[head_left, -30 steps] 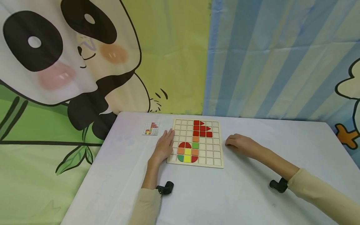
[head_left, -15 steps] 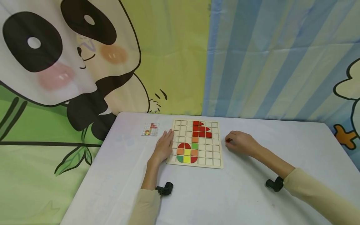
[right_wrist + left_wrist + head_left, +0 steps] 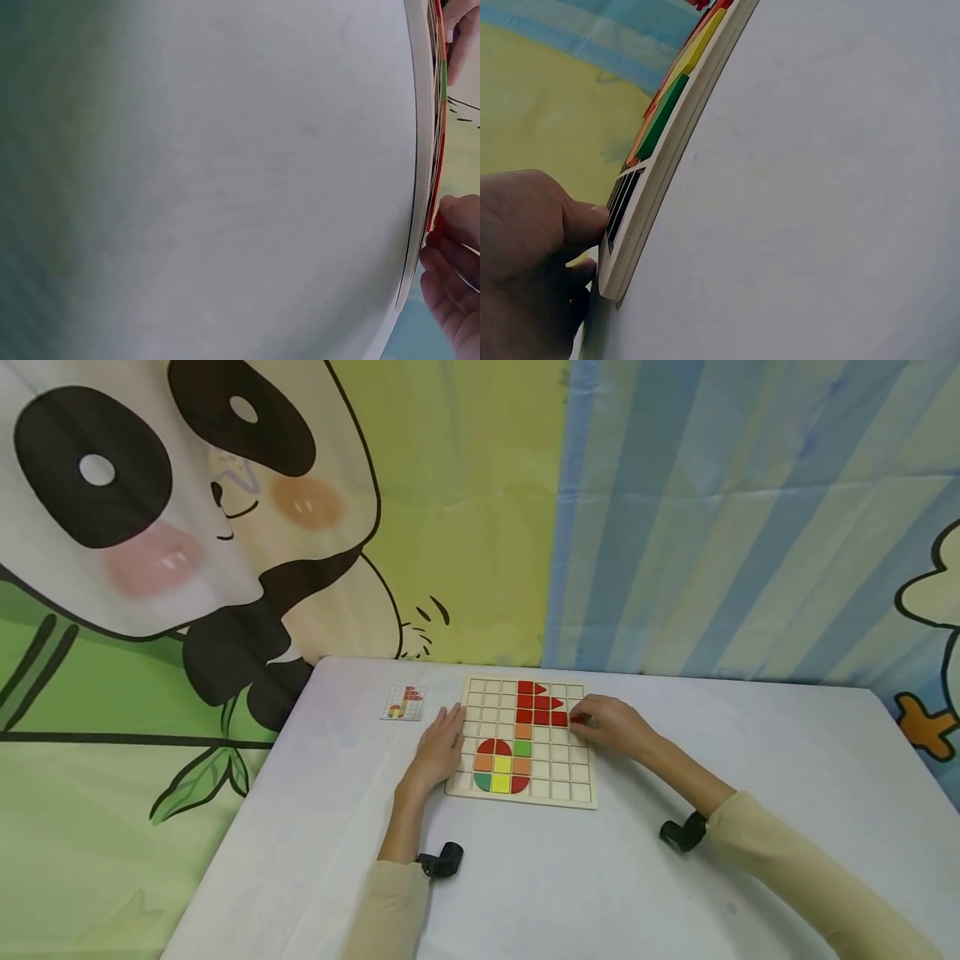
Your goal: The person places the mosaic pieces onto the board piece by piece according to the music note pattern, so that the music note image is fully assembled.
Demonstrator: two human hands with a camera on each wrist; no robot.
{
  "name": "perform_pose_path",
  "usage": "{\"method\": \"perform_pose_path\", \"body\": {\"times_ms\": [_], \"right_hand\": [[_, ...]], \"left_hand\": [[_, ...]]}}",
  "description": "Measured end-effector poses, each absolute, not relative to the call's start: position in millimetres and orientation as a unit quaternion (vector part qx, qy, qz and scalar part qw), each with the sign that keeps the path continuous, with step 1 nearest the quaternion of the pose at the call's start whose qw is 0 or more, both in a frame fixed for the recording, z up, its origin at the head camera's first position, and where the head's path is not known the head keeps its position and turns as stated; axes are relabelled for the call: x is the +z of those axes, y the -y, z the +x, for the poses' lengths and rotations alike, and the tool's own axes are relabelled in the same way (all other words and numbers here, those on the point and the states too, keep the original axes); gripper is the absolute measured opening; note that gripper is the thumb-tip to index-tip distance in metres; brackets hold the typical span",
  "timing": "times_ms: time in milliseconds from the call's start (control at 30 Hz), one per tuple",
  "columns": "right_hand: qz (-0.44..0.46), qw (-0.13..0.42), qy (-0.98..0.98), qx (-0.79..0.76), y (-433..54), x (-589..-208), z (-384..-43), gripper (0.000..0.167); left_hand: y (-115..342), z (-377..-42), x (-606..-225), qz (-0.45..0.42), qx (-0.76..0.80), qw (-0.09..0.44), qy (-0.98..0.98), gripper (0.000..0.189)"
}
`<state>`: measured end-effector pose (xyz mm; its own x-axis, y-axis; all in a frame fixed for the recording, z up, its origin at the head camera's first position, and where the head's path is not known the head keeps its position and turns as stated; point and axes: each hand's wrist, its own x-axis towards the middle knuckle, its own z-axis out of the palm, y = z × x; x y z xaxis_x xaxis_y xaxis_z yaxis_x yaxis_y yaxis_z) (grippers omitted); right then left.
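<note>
A square wooden grid board lies on the table, with red, orange, green and yellow pieces set in its cells. Along its left edge rests my left hand, fingers extended; the left wrist view shows the thumb touching the board's rim near a corner. My right hand is at the board's right edge, beside the end of a row of red squares. Between its thumb and fingers it pinches a small red piece, whose shape is mostly covered by the fingers.
A small pattern card with a coloured grid picture lies left of the board. The white-covered table reaches back to a printed curtain with a panda drawing. Each wrist wears a black camera.
My right hand first showed the red piece beside the board, then carried it left to the board's right edge. The left hand has stayed at the left edge.
</note>
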<state>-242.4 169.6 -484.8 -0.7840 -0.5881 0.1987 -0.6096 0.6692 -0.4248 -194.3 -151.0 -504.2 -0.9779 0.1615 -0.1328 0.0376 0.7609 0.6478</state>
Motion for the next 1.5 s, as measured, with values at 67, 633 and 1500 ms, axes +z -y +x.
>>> {"method": "perform_pose_path", "body": {"times_ms": [67, 633, 1500], "right_hand": [[0.323, 0.015, 0.919, 0.226, -167, -485, -244, 0.014], [0.304, -0.015, 0.93, 0.207, -168, -480, -249, 0.008], [0.325, -0.055, 0.922, 0.205, -157, -472, -251, 0.01]], "left_hand": [[151, -194, -503, 0.052, 0.347, 0.093, -0.932, 0.054], [147, -195, -502, 0.046, 0.367, 0.095, -0.924, 0.055], [150, -195, -504, 0.045, 0.345, 0.096, -0.932, 0.054]]}}
